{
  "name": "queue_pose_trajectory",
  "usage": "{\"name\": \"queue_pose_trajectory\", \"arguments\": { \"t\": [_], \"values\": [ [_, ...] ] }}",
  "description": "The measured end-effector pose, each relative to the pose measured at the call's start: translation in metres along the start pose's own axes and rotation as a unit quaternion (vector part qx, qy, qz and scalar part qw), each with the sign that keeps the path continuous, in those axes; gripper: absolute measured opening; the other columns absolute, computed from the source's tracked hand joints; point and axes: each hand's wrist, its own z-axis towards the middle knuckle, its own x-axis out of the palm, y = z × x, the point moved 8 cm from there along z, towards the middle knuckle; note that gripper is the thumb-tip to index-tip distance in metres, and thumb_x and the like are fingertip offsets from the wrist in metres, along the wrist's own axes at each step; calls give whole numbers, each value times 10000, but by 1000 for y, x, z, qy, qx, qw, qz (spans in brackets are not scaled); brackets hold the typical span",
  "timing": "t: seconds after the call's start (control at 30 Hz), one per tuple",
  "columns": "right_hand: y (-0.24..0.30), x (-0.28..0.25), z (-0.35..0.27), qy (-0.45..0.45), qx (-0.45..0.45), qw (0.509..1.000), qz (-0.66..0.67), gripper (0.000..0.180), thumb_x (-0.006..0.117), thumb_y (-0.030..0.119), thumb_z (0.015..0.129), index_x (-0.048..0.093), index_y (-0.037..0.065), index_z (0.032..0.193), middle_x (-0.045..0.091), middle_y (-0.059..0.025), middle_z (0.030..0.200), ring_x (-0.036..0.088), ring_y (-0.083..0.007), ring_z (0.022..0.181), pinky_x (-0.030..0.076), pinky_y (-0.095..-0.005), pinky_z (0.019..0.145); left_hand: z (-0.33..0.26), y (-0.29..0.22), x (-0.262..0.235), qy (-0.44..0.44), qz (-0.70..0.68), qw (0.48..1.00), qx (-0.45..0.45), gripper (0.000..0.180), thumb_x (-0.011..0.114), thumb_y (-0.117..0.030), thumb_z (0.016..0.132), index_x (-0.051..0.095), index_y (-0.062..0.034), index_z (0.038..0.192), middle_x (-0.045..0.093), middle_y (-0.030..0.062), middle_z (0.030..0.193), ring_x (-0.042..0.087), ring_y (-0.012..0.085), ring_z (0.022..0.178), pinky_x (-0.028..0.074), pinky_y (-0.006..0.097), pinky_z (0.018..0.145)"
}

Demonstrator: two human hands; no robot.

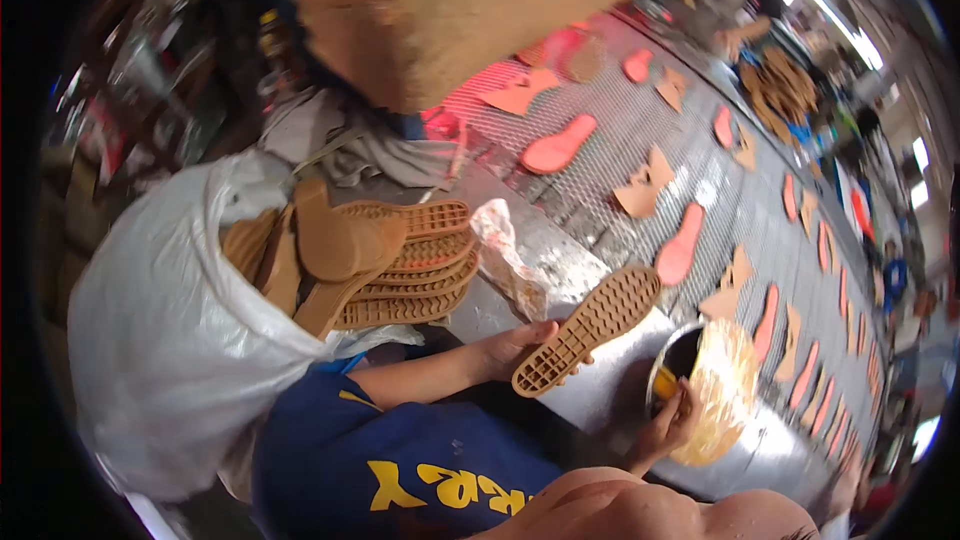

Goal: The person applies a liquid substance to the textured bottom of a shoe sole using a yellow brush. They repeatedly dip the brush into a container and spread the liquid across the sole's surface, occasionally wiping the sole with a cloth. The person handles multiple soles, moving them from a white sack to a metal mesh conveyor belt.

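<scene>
My left hand [515, 348] grips a tan rubber shoe sole [592, 325] by its heel end, tread side up, tilted over the metal bench [600, 395]. My right hand [668, 427] is closed on a small brush with a yellow handle [664, 382]. The brush tip sits in a dark metal pot [683, 348] at the bench edge. The pot's rim is crusted with yellowish dried glue [728, 390]. The sole's toe end is a short way left of the pot and does not touch it.
A white plastic sack [150, 340] at my left holds a stack of tan soles [400, 265]. A crumpled clear wrapper [505, 255] lies on the bench. Beyond runs a mesh conveyor [620, 140] carrying pink insoles [557, 145] and tan cut pieces [643, 185].
</scene>
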Motion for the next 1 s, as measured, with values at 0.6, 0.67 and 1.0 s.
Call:
{"name": "queue_pose_trajectory", "arguments": {
  "t": [0.6,0.67,1.0],
  "values": [
    [25,-17,1,-57,-37,990,120,116,502,27,931,551,0,1033,566,-121,1054,582,-109,705,494,-219,623,-7,15,1,146,-124,980,-55,667,491,-422,917,214,-84,1421,389,352,1234,569,387,1041,563,549,728],
    [14,-19,1,-86,21,978,187,115,492,58,944,541,2,1031,567,-122,1047,580,-109,688,483,-219,616,-7,15,2,132,-115,983,-54,695,548,-402,891,220,-95,1421,389,352,1234,569,389,1041,558,565,732],
    [87,0,-18,-30,-254,964,69,236,651,219,862,619,14,974,556,-151,1061,600,-210,821,502,-283,724,-4,15,-2,47,-53,994,-80,758,697,-271,779,301,-74,1395,474,342,1167,597,400,980,568,565,683]
  ]
}}
